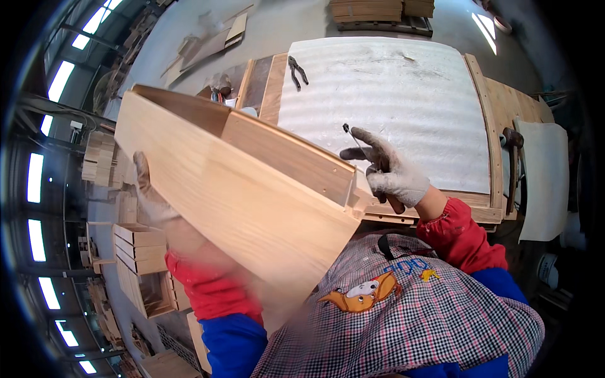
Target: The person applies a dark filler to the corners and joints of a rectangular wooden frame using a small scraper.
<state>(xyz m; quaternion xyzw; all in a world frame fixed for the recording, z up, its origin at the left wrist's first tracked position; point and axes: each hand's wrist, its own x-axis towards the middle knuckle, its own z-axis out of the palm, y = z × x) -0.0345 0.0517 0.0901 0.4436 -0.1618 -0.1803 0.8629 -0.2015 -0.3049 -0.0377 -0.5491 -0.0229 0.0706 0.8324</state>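
A pale wooden drawer box hangs tilted in front of me, its open side facing up and away. My left hand, in a worn glove, grips it at the outer left side, with the thumb against the wood; the other fingers are hidden. By the box's right end, my gloved right hand has its fingers partly curled around a thin rod with a dark tip. Beyond them, a white padded sheet covers the workbench, and dark-handled pliers lie at its far left corner.
A hammer rests at the bench's right side, beside a hanging white sheet. Stacked wooden boxes stand on the floor to the left. A pallet of boards is at the back.
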